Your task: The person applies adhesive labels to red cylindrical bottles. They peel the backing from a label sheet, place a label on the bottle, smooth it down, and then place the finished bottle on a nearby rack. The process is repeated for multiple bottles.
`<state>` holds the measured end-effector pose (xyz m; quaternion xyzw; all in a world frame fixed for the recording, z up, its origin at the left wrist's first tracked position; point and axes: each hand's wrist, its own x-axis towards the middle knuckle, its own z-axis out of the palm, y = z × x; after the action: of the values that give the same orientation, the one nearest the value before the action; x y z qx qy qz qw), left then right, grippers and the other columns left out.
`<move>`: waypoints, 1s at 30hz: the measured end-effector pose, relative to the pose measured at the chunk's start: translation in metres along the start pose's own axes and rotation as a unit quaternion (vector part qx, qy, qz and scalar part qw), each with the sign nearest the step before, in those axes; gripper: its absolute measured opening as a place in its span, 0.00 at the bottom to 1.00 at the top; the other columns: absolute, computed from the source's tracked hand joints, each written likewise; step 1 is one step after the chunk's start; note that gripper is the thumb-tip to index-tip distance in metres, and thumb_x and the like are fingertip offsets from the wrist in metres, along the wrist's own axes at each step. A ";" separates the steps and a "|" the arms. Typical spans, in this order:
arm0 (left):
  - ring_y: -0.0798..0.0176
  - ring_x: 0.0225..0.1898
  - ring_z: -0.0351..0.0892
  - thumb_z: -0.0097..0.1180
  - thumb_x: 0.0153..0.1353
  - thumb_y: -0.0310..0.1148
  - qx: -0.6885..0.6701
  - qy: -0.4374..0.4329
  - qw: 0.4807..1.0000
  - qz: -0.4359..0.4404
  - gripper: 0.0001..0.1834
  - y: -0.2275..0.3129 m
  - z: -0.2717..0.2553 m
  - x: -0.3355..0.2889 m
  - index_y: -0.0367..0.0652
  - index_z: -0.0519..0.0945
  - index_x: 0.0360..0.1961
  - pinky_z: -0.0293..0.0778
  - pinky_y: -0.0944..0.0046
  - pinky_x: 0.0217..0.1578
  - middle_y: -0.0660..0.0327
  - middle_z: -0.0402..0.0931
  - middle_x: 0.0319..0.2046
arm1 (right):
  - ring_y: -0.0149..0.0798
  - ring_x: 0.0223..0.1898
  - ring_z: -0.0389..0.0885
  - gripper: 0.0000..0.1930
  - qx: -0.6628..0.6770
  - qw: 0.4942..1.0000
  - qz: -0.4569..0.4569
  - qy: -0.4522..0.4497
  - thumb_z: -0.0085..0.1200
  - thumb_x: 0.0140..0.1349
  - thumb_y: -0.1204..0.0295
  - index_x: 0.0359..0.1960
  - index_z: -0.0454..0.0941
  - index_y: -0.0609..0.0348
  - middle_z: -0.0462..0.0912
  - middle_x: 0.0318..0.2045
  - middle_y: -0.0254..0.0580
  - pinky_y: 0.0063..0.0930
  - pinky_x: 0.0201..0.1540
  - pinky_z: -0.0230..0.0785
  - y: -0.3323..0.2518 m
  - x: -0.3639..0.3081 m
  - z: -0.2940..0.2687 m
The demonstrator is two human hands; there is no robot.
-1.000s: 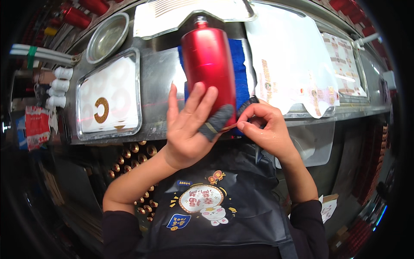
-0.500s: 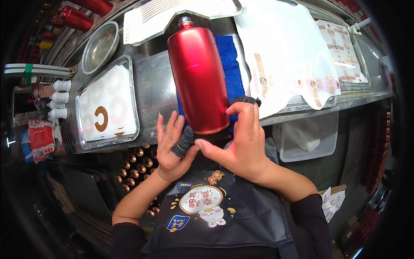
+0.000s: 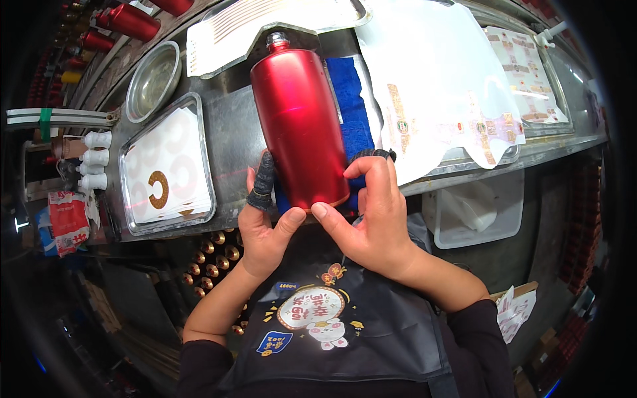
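The left hand [image 3: 259, 229] and right hand [image 3: 376, 232] grasp the base end of the red bottle [image 3: 298, 126], fingers [image 3: 377, 171] along its sides, thumbs [image 3: 332, 222] at its bottom edge. It lies over blue cloth [image 3: 348, 89] on the table [image 3: 232, 123].

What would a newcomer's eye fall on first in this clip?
First, the glossy red bottle lying mid-picture over a blue cloth, with the left hand and right hand at its near end. Next, the gold open ring on white sheets in the metal tray at left, then the large white sheet at upper right.
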<state>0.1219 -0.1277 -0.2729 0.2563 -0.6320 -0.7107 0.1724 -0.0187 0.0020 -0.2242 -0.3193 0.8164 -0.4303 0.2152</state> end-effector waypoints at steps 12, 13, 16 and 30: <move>0.59 0.70 0.62 0.66 0.63 0.28 -0.067 0.011 0.996 -0.054 0.40 0.010 0.004 -0.004 0.36 0.60 0.73 0.58 0.56 0.70 0.53 0.64 0.70 | 0.30 0.19 0.61 0.30 0.034 0.998 -0.041 0.030 0.73 0.54 0.64 0.50 0.66 0.62 0.68 0.38 0.43 0.28 0.22 0.58 0.004 0.000 0.005; 0.59 0.70 0.62 0.66 0.63 0.28 -0.068 0.010 0.996 -0.053 0.40 0.010 0.003 -0.004 0.36 0.60 0.73 0.58 0.56 0.70 0.53 0.64 0.70 | 0.30 0.19 0.61 0.29 0.039 0.998 -0.032 0.025 0.72 0.54 0.65 0.50 0.66 0.63 0.68 0.38 0.43 0.28 0.22 0.57 0.004 -0.001 0.004; 0.58 0.70 0.62 0.66 0.63 0.28 -0.074 0.006 0.996 -0.050 0.40 0.010 0.003 -0.004 0.36 0.60 0.74 0.58 0.56 0.70 0.52 0.63 0.71 | 0.30 0.18 0.60 0.28 0.050 0.999 -0.016 0.011 0.71 0.55 0.66 0.50 0.67 0.63 0.68 0.39 0.43 0.27 0.22 0.57 0.005 -0.003 0.003; 0.42 0.75 0.56 0.62 0.66 0.40 0.321 0.006 0.943 0.091 0.27 -0.001 -0.013 -0.042 0.33 0.77 0.61 0.30 0.32 0.72 0.42 0.63 0.71 | 0.52 0.35 0.79 0.28 0.033 0.999 -0.005 -0.022 0.68 0.56 0.63 0.52 0.68 0.62 0.73 0.42 0.53 0.40 0.31 0.74 0.001 0.000 0.007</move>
<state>0.1640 -0.1141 -0.2684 0.2434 -0.8461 -0.4502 0.1488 -0.0143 -0.0012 -0.2289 -0.3253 0.7952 -0.4511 0.2416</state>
